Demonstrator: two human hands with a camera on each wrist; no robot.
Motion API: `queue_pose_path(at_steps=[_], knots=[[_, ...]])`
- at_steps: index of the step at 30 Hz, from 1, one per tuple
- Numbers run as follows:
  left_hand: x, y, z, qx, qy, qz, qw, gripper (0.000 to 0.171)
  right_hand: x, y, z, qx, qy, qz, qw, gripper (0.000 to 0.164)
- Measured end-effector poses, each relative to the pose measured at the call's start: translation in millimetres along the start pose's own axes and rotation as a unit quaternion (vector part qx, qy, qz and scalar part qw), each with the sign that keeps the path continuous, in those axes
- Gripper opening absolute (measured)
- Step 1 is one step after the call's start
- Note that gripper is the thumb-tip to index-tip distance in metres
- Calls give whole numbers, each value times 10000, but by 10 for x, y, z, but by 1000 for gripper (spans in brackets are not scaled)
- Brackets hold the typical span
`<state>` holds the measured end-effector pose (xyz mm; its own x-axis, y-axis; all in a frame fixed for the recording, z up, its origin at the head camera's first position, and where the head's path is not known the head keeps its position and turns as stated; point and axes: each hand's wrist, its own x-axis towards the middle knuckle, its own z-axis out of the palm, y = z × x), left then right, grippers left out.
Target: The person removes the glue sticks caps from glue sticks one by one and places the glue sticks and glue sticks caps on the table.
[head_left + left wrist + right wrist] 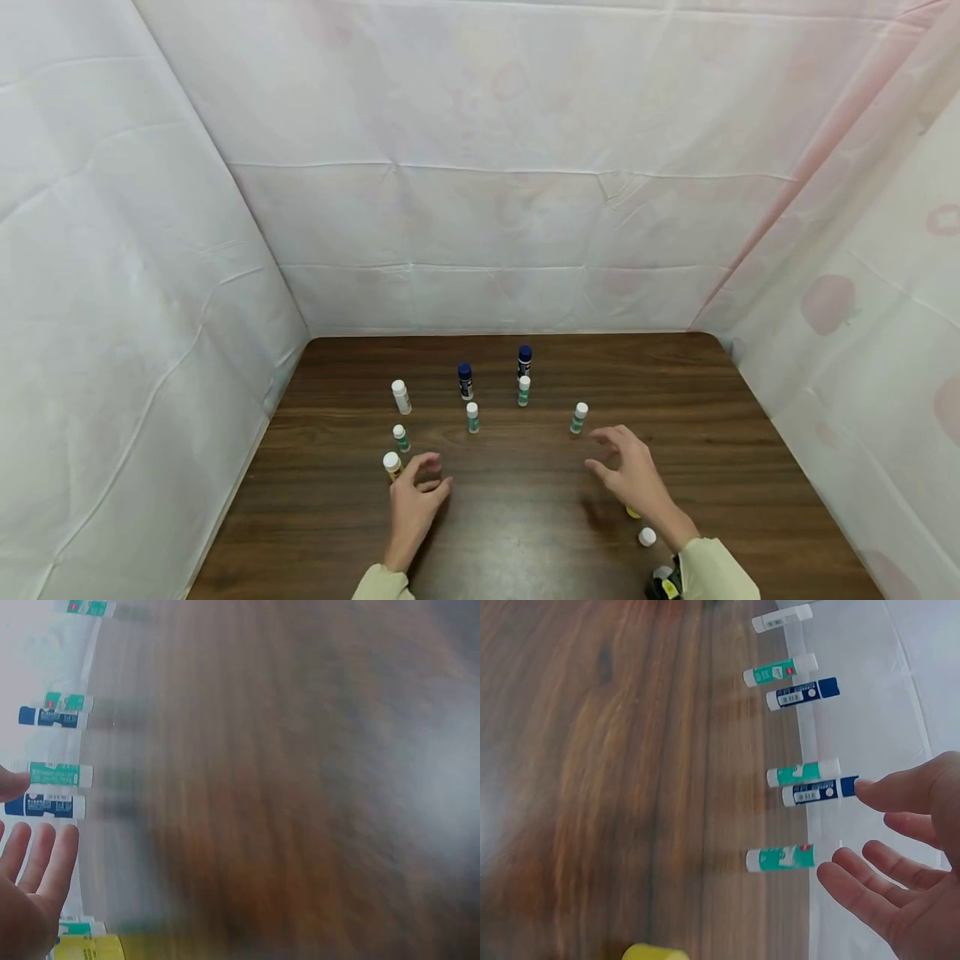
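from where i stand, the relation that counts is at the right hand (632, 477): the nearest green-and-white cylindrical tube, plastic by its look (577, 418), stands just past its fingertips, between ten and eleven o'clock from the palm, apart from them. its long axis is upright, white cap uppermost, and this hand is far nearer to it than the left. the right thumb and fingers are parted in a wide curve with nothing between them.

the left hand (414, 504) is loosely parted too, holding nothing; a yellow-labelled, white-capped cylinder (392, 465) stands at eleven o'clock from it, close beside and partly hidden. whether they touch i can't tell.

counting on the brown wood-grain table (517, 533): four green-and-white tubes, two navy-blue tubes with dark caps (465, 381) toward twelve, one all-white tube (401, 397) toward eleven, and that one yellow-labelled cylinder. toward five, by the right wrist, show one yellow piece (632, 512) and one white cap (647, 537); i can't tell whether they're one thing.
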<state>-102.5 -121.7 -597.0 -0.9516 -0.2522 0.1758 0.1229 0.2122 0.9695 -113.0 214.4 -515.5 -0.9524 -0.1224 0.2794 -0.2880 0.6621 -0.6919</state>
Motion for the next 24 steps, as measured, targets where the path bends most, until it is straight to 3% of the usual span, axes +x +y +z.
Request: queue_pose_path(at_steps=[9,18,24], knots=[[124,11,148,-111,85,53,9999,37,175,-77,137,278,8,-281,9992,38],[189,292,209,-251,131,-11,9996,33,347,-159,293,457,-109,-337,9983,36],[266,264,274,-338,139,157,9992,32,438,-218,410,617,-279,-413,9969,35]])
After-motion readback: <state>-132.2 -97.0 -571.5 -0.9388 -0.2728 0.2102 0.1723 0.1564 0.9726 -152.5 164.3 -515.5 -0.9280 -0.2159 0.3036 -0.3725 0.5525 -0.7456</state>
